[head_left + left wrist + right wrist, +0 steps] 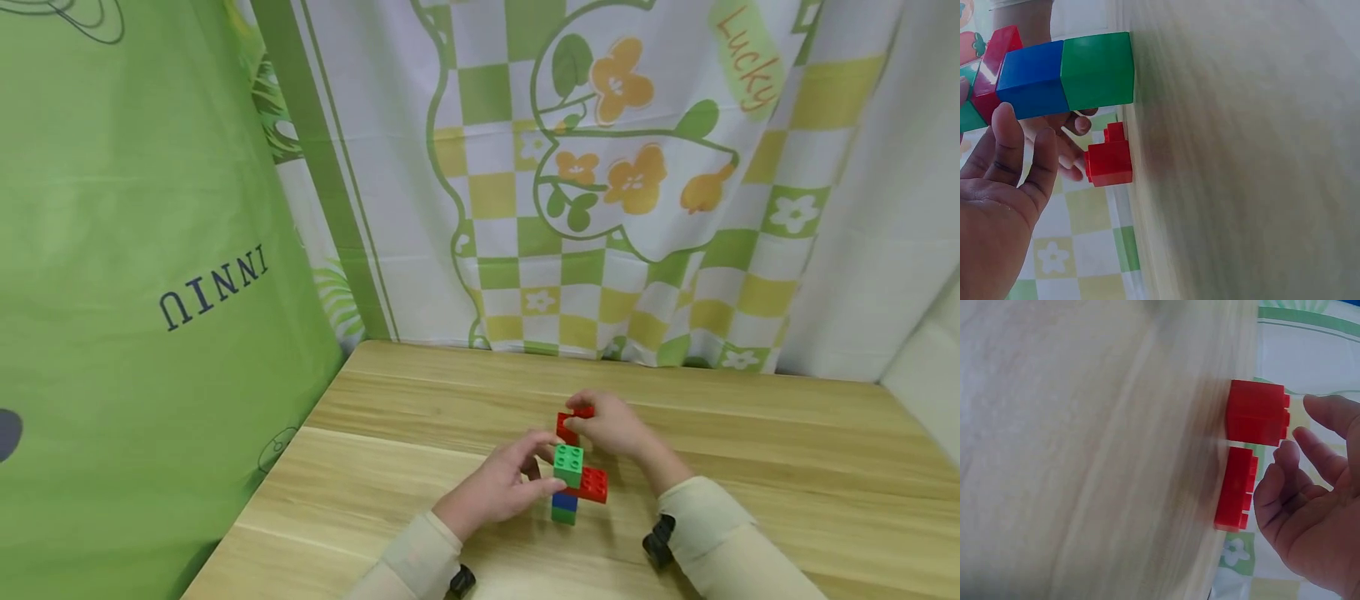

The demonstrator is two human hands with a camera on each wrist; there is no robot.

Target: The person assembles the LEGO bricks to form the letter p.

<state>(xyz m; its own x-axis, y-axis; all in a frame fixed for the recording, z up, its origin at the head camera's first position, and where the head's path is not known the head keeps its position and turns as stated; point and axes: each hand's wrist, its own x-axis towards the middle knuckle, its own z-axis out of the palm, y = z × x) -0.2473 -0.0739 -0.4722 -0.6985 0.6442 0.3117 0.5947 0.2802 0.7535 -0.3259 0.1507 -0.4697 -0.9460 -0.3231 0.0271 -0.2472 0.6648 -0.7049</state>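
Pinching the top green brick of a brick stack, the left hand's grip sets thumb on the near side, fingers beyond. Stack stands on end, long axis upright, studs up, well in from the left edge of the bench; cannot tell whether its base meets the surface. Order from below: lower green brick, blue brick, red crosspiece, top green brick. Crosspiece lies level, free end pointing toward the bench's right edge.

Nearer the far edge: taller red brick, low red brick just beside it on the right; cannot tell if they touch. Both sit studs up, the low one's long axis roughly along the far edge. Right hand's grip is spread above them, fingers slightly bent, tips just clear of the taller red brick's studs.
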